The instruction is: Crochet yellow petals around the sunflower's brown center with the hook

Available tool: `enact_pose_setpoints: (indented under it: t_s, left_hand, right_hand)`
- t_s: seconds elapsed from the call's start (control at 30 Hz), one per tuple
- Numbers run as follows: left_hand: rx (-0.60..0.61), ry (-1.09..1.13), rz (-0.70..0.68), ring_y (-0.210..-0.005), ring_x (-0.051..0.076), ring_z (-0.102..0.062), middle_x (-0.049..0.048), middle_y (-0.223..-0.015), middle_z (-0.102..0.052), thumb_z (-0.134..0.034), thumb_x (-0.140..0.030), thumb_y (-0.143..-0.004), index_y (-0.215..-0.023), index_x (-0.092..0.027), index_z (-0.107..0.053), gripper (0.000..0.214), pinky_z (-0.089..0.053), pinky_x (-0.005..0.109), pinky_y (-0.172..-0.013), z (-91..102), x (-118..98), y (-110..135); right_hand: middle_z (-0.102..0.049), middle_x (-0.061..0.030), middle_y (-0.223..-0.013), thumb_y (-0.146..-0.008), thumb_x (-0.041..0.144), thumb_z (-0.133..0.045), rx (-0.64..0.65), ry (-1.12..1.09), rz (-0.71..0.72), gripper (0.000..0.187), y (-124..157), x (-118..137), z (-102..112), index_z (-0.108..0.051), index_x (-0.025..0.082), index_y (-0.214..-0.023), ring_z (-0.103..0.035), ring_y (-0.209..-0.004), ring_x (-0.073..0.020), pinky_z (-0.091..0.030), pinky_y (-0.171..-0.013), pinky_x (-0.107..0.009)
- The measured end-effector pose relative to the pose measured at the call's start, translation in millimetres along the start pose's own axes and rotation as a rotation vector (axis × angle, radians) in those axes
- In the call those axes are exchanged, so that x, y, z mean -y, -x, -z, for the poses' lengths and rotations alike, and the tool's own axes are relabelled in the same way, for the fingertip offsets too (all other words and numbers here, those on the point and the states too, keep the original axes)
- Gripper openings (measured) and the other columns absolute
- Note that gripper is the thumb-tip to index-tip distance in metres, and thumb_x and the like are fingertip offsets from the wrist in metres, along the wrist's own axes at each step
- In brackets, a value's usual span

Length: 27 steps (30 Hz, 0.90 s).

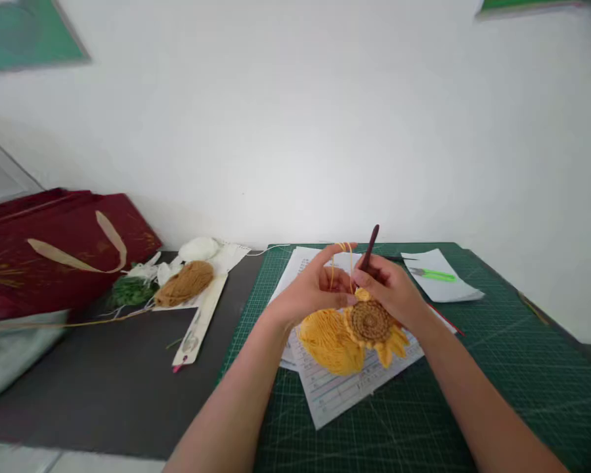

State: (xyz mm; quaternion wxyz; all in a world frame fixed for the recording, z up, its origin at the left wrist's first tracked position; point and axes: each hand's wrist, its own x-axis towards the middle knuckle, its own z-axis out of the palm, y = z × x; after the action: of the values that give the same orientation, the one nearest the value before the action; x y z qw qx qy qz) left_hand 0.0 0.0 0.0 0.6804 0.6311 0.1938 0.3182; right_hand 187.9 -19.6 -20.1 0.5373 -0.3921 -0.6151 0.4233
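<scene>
My left hand (311,289) is closed, with yellow yarn (343,248) looped over its raised forefinger, and it pinches the crocheted sunflower (374,326). The sunflower has a brown round centre and yellow petals and hangs between both hands. My right hand (393,289) is closed round a dark crochet hook (372,244), whose end sticks up above the fingers. Below the hands a yellow yarn ball (329,343) lies on printed papers (335,387).
A green cutting mat (497,368) covers the right part of the dark table (103,381). Green-handled snips (433,274) lie on white paper at the back right. At the left are a tan yarn skein (184,284), white and green yarn, and a dark red bag (54,249).
</scene>
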Motion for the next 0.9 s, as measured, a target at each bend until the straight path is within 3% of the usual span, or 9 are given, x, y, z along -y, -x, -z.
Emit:
enact_pose_setpoints:
  t_s: [0.13, 0.23, 0.43, 0.63, 0.9]
  left_hand:
    - [-0.018, -0.006, -0.037, -0.078, 0.014, -0.058, 0.0003, -0.087, -0.063, -0.076, -0.004, -0.078, -0.147, -0.026, -0.041, 0.080, -0.048, 0.028, -0.070, -12.3, -12.9, 8.2]
    - [-0.083, -0.155, -0.096, -0.083, 0.016, -0.060, -0.0004, -0.087, -0.062, -0.074, -0.004, -0.081, -0.148, -0.031, -0.040, 0.080, -0.047, 0.028, -0.069, -19.2, -20.2, 14.9]
    - [-0.100, -0.287, -0.103, -0.073, 0.013, -0.055, -0.0018, -0.086, -0.061, -0.068, -0.002, -0.082, -0.148, -0.031, -0.037, 0.078, -0.042, 0.028, -0.063, -22.6, -23.4, 19.1]
    - [-0.074, -0.041, -0.081, -0.079, 0.015, -0.058, 0.0020, -0.085, -0.065, -0.072, -0.006, -0.082, -0.145, -0.022, -0.040, 0.072, -0.043, 0.030, -0.069, -20.5, -25.3, 18.1]
    - [-0.076, 0.120, -0.078, -0.080, 0.014, -0.062, 0.0011, -0.084, -0.067, -0.077, -0.003, -0.080, -0.145, -0.026, -0.043, 0.077, -0.048, 0.029, -0.075, -20.5, -19.4, 15.4]
  right_hand:
    - [-0.065, 0.0029, -0.068, -0.088, 0.042, -0.073, 0.003, -0.005, 0.003, 0.023, 8.7, 17.1, 5.0, -0.064, 0.021, -0.084, -0.058, -0.061, -0.0113, -0.043, -0.057, -0.023]
    - [-0.062, 0.0044, -0.066, -0.088, 0.040, -0.073, -0.016, -0.015, 0.044, 0.021, 13.3, 25.2, 4.4, -0.063, 0.022, -0.083, -0.055, -0.058, -0.0100, -0.040, -0.053, -0.022]
    - [-0.060, 0.0046, -0.067, -0.088, 0.037, -0.074, -0.048, -0.019, 0.069, 0.018, 15.3, 24.3, -1.9, -0.065, 0.022, -0.082, -0.053, -0.058, -0.0090, -0.040, -0.052, -0.020]
    - [-0.062, 0.0040, -0.069, -0.086, 0.043, -0.076, -0.085, -0.227, -0.047, 0.024, 17.2, 20.8, -7.1, -0.065, 0.021, -0.082, -0.054, -0.057, -0.0080, -0.041, -0.052, -0.018]
    - [-0.060, 0.0042, -0.070, -0.087, 0.044, -0.075, -0.098, -0.406, -0.066, 0.025, 18.0, 21.6, -15.0, -0.064, 0.021, -0.082, -0.054, -0.058, -0.0080, -0.042, -0.053, -0.018]
